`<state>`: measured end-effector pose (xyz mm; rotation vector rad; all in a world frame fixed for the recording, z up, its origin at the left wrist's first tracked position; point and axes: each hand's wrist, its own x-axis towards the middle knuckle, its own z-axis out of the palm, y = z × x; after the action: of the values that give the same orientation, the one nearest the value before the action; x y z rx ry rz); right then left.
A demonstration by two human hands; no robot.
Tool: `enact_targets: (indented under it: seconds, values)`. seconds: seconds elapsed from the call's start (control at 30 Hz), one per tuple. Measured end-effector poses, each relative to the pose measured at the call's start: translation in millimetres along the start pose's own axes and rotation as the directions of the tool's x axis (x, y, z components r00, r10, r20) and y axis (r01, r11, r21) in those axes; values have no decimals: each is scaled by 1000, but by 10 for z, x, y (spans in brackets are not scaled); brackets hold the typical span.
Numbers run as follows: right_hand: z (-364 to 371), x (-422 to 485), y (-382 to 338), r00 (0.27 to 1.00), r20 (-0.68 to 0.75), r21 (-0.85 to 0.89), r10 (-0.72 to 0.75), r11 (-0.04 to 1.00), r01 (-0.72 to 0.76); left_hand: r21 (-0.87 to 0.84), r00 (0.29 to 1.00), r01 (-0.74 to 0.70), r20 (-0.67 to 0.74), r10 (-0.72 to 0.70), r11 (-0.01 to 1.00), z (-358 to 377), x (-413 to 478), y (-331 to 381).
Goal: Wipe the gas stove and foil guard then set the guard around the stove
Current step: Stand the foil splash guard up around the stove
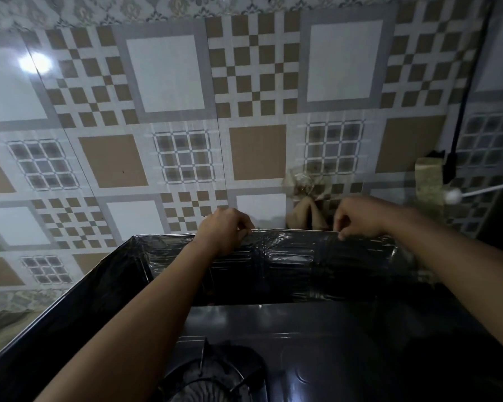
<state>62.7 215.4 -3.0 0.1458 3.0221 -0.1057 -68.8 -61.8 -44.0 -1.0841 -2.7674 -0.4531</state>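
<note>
Head view: left hand [225, 230] and right hand [357, 217] pinch foil guard's [288, 256] top edge.

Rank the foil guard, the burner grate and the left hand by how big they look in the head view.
1. foil guard, largest by far.
2. burner grate, cut off by the frame and nearer the camera.
3. left hand, smallest.

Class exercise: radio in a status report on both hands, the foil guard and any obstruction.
Left hand and right hand pinching top edge of dark crinkled foil guard. Guard upright behind black gas stove. No obstruction visible.
</note>
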Motion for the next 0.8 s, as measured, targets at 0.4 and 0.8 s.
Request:
enact_targets:
  seconds: [0.4,0.8]
  values:
    - [-18,-201,402,994,57,71,93,993,-97,2,1000,7,17,-7,1000,7,4,14]
    - [-77,-221,478,992,97,-52,84,996,-79,-4,1000,15,0,-15,1000,25,-4,44]
